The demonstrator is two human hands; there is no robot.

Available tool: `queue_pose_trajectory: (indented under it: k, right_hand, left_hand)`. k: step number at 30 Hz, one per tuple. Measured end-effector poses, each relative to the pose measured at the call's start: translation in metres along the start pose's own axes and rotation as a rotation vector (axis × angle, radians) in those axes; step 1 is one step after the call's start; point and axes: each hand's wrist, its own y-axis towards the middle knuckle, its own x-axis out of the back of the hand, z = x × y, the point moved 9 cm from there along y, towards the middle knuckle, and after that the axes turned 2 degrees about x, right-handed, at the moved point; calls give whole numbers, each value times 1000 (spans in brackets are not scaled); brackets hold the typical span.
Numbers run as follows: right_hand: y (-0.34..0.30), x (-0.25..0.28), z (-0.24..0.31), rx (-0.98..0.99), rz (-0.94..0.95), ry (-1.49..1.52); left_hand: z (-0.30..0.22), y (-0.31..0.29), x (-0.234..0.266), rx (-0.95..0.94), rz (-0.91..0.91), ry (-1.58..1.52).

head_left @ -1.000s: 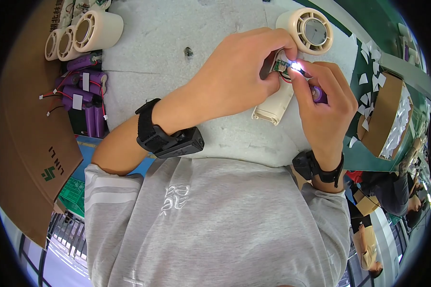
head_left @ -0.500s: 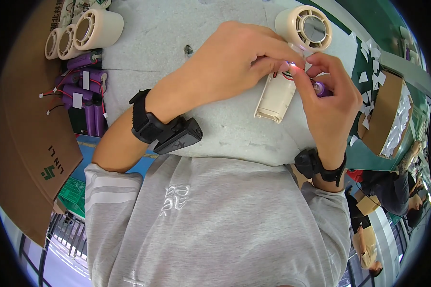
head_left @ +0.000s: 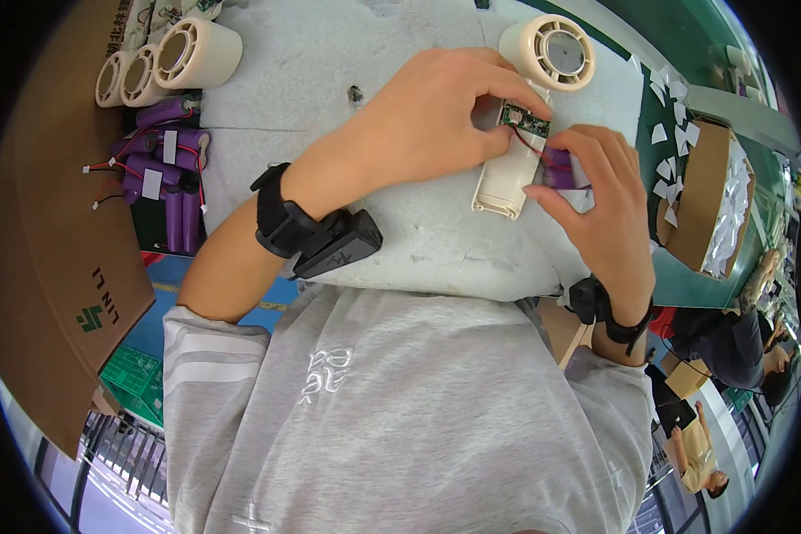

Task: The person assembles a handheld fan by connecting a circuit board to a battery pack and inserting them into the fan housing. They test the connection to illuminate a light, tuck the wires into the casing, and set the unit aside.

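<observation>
1. Cream housing (head_left: pixel 505 185) lies open side up on the pale mat (head_left: pixel 418 240), its inside likely left reachable, with the round fan head (head_left: pixel 558 55) at its far end
2. Left hand (head_left: pixel 440 120) has thumb and forefinger slightly apart, pinching a green circuit board (head_left: pixel 525 120) over the housing's far half, seemingly to steady it while leaving its face uncovered
3. Right hand (head_left: pixel 610 191), half curled just right of the housing, has hold of a purple battery (head_left: pixel 559 169), perhaps kept close so the thin wires (head_left: pixel 529 142) stay slack; how firmly, I cannot tell
4. Well right of the housing, an open cardboard box (head_left: pixel 696 191) holds silvery packets (head_left: pixel 730 209); white paper pieces (head_left: pixel 672 165) lie between
5. Well left of the housing stands a big brown carton (head_left: pixel 53 258), contents hidden, beside spare purple packs (head_left: pixel 182 209)
</observation>
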Motion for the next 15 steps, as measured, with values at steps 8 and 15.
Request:
queue_pose_trajectory:
  k: [8, 15]
  right_hand:
    - [-32, 12, -11, -4, -104, -76]
    - [-27, 15, -2, 87, -91, -131]
  left_hand:
    - [6, -3, -6, 45, -85, -13]
    - [-4, -1, -3, 89, -91, -46]
